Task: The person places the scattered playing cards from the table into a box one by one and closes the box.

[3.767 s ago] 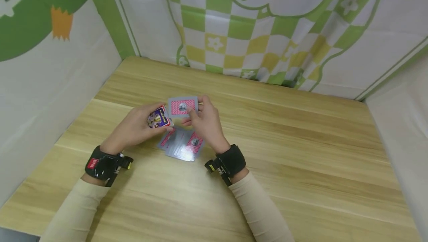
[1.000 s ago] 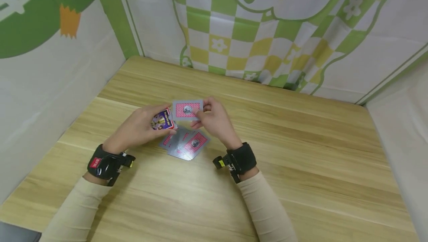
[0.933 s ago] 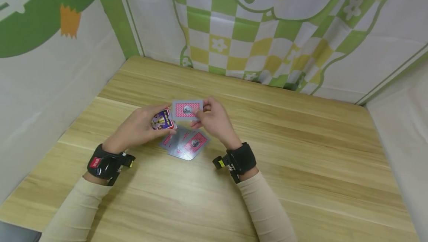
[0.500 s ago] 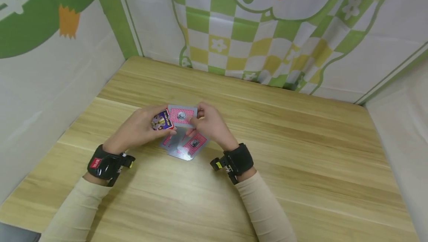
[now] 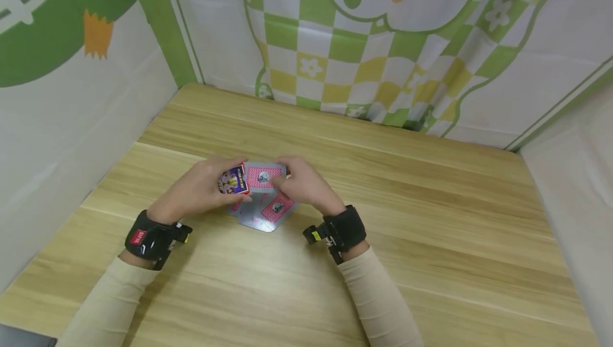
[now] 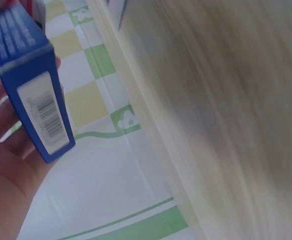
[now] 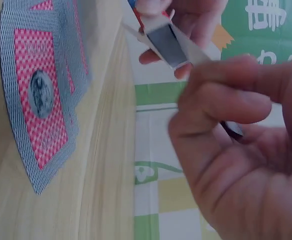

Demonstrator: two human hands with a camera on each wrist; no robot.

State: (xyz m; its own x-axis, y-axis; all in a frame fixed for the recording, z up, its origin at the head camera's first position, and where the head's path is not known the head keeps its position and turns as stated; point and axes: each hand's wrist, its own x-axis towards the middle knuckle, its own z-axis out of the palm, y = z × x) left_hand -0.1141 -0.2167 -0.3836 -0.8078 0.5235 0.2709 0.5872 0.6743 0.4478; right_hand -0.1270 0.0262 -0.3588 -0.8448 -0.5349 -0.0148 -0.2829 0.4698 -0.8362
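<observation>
In the head view my left hand [image 5: 196,184] grips a purple and red playing-card box [image 5: 233,179] between thumb and fingers, its end facing right. The left wrist view shows the blue side of that card box [image 6: 23,47], with a barcode on its end. My right hand [image 5: 308,184] pinches a red-backed playing card [image 5: 263,176] by its right end, the card's left end right at the box's mouth. In the right wrist view the open box [image 7: 167,42] shows a grey inside. Several playing cards [image 5: 258,219] lie overlapped on the table just below both hands.
The pale wooden table [image 5: 431,230] reaches back to a green, white and yellow checked curtain [image 5: 345,43]. A white wall [image 5: 72,123] borders its left side, and another pale wall [image 5: 574,139] its right. Black straps [image 5: 150,235] circle both wrists.
Over the last second my right hand has brought the card down and to the left, closer to the box's mouth. Both hands sit slightly lower. The loose cards have stayed in place.
</observation>
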